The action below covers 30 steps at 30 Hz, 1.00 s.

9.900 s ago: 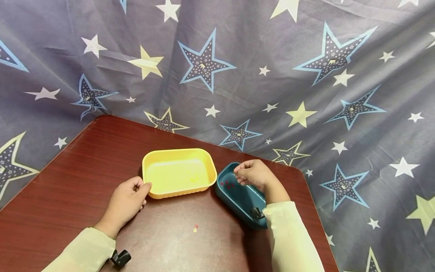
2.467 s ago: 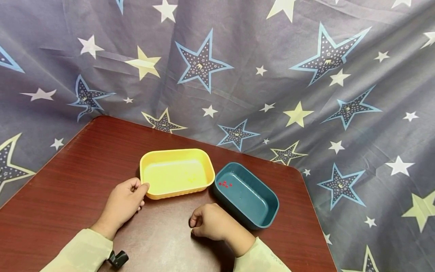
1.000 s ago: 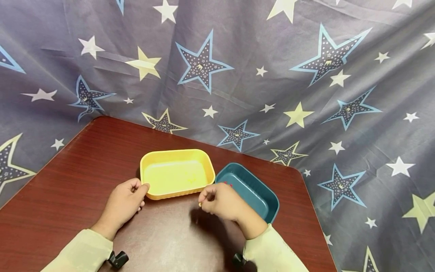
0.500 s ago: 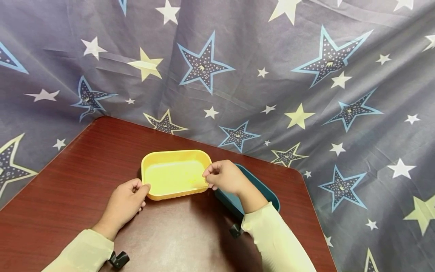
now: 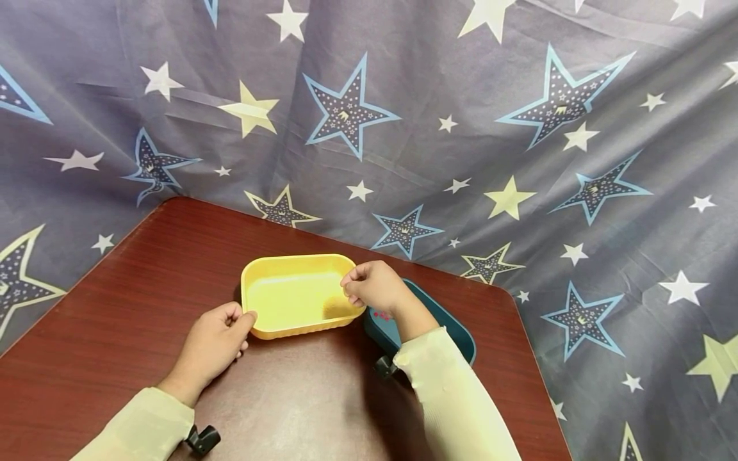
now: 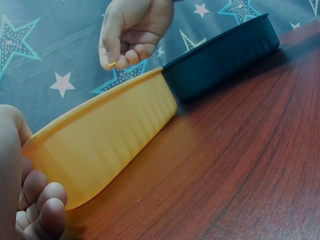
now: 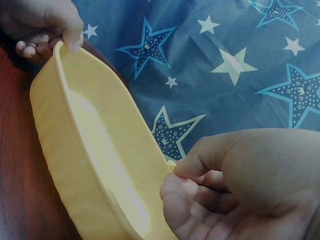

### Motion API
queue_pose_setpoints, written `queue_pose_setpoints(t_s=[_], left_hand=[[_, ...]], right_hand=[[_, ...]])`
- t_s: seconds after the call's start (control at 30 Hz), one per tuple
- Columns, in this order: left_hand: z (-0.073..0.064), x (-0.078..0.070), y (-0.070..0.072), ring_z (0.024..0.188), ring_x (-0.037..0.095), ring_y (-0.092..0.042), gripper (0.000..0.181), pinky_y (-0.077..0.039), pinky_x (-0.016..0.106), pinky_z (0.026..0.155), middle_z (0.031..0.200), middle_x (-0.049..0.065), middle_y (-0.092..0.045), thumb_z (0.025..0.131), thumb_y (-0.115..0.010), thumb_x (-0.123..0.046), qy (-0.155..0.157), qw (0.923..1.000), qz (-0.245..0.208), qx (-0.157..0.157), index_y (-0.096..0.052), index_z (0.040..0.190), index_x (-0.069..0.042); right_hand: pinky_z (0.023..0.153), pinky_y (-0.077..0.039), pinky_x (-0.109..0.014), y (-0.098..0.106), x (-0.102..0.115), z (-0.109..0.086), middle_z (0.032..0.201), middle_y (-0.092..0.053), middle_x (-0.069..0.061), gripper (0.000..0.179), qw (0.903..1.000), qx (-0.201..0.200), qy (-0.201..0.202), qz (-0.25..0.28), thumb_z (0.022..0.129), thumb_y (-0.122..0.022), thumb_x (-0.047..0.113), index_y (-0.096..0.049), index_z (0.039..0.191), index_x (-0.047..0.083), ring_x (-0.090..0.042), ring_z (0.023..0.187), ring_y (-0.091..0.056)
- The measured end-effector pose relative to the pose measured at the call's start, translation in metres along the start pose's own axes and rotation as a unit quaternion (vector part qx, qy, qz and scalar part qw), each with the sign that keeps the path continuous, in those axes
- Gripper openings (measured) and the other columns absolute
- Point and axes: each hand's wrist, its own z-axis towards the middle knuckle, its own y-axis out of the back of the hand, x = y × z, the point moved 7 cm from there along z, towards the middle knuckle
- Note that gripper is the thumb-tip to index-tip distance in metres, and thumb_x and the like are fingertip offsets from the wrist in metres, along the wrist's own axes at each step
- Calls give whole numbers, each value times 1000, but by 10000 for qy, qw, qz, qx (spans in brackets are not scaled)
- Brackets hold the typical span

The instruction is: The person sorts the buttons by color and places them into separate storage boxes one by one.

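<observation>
My left hand (image 5: pixel 210 346) pinches the near left corner of a yellow plastic basin (image 5: pixel 305 328) between thumb and fingers. Above the basin's right end is my right hand (image 5: pixel 377 291), thumb and index finger pinching a small yellow piece (image 7: pixel 171 165). That piece is too small for its exact kind to be told. In the left wrist view its thin edge shows at the fingertips. A dark teal basin (image 5: pixel 455 326) touches the yellow one on the right, partly hidden by my right forearm. Several tiny red pieces (image 5: pixel 382 315) lie inside it.
Both basins stand on a reddish-brown wooden table (image 5: pixel 288 390). A grey curtain with stars (image 5: pixel 403 160) hangs behind the table's far edge. Small black wrist mounts (image 5: pixel 203 440) stick out at the sleeves.
My right hand was over the teal basin, came down to the table, then carried the yellow piece up over the yellow basin. The two pieces on the table are gone. Left hand unmoved.
</observation>
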Motion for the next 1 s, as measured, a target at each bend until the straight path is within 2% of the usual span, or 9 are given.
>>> queue_pose_setpoints(t_s=[0.27,0.53,0.63,0.8,1.0], left_hand=[[0,-1,-1,51,21,-64,41,-50,33,47,63,5,-67,104,-60,-47,-16,10000,0,6,-54,81,-14],[1,0,-2,52,21,-65,41,-50,33,47,63,5,-67,104,-60,-47,4,10000,-4,46,-54,81,-14],[1,1,-3,52,21,-65,41,-50,33,47,63,5,-67,104,-60,-48,23,10000,1,72,-54,82,-14],[1,2,0,53,22,-66,42,-51,33,48,64,6,-68,103,-61,-49,87,9999,-25,67,-54,83,-13],[-1,1,10,52,22,-64,48,-49,34,48,65,6,-67,102,-59,-58,200,9996,51,-169,-57,84,-14]], right_hand=[[73,-65,-34,-1,-8,3,80,-71,-8,22,9998,-104,-149,18,97,-72,12,-74,111,-4,-25,79,-74],[73,-65,-35,4,-12,-4,81,-72,-10,21,9996,-202,-154,83,98,-71,13,-74,110,-4,-24,76,-73],[75,-66,-37,3,-16,-10,82,-71,-10,21,9996,-186,-158,168,96,-72,11,-75,110,-4,-21,74,-71],[72,-65,-36,2,-20,-23,85,-73,-14,19,9997,-183,-110,107,97,-72,13,-75,108,-2,-25,76,-71],[71,-65,-35,7,-19,-47,88,-75,-15,13,9994,-317,139,-56,99,-71,17,-77,103,7,-23,75,-72]])
